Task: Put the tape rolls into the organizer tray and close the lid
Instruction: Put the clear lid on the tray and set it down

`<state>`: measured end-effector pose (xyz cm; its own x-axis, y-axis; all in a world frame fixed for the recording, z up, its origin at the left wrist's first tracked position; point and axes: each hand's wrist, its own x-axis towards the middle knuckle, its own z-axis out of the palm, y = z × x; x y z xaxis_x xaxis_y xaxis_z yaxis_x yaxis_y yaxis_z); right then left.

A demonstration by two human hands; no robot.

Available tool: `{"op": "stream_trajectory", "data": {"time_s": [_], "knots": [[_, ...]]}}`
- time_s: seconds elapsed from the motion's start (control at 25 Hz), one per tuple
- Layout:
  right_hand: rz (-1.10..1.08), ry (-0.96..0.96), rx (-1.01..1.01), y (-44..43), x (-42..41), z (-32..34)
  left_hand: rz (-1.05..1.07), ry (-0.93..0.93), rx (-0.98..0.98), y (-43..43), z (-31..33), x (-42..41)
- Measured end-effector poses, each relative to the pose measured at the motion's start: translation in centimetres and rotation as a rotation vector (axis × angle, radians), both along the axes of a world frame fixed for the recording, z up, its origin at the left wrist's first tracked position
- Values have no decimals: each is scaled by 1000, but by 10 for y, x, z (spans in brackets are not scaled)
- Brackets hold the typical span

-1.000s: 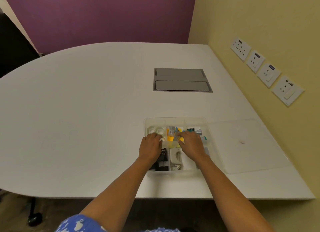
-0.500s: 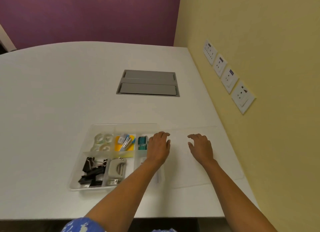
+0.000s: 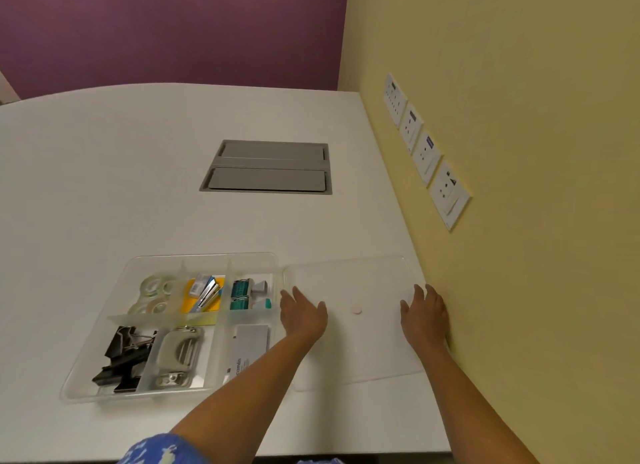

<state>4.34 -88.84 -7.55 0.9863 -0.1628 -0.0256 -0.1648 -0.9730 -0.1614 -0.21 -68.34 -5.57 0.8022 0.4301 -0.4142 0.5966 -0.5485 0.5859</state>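
The left hand (image 3: 304,316) lies flat, fingers extended and slightly spread, palm down at the left edge of the clear rectangular plastic lid (image 3: 349,346), holding nothing; the right hand (image 3: 425,316) lies likewise flat and unclenched at the lid's right edge, close against the yellow wall (image 3: 519,221); whether either palm presses on the lid cannot be told. The lid rests flat on the white table (image 3: 104,186), just beside the right side of the clear compartmented plastic organizer tray (image 3: 86,377), which stands uncovered; a small pink round mark (image 3: 356,310) shows on the lid between the hands. The translucent tape rolls (image 3: 154,295) sit in the tray's far-left compartment; the far-middle compartment holds a yellow pad with a blue-and-silver stapler (image 3: 207,292); the far-right compartment holds teal boxes (image 3: 240,292). The near row holds black binder clips (image 3: 124,359) at left, a beige tape dispenser (image 3: 178,351) in the middle and a grey flat box (image 3: 251,342) at right, partly behind the left forearm. Farther on the table lies a grey recessed hatch (image 3: 268,167); white socket plates (image 3: 426,152) line the wall.
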Motion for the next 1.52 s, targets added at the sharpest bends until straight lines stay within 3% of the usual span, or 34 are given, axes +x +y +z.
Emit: {"op": "stream_trajectory", "data": {"time_s": [0.28,0.6,0.76,0.92,1.04,1.12,1.28,1.52], "knots": [[-13,32,70,-4,3,-8,148,93,-17,-9,2,6],[-115,17,231,-1,8,1,296,14,-202,-11,48,31],[-220,-32,406,3,12,9,310,-153,-163,-10,85,41],[-479,-69,609,10,14,20,349,-398,-294,-4,126,47],[-627,-50,914,16,13,36,373,-563,-365,0,158,40],[-733,-149,1250,27,12,55,342,-682,-421,7,179,35],[-739,-361,1624,47,4,102,337,-897,-653,32,204,23],[-620,-297,2233,64,0,127,390,-881,-1050,112,182,4]]}}
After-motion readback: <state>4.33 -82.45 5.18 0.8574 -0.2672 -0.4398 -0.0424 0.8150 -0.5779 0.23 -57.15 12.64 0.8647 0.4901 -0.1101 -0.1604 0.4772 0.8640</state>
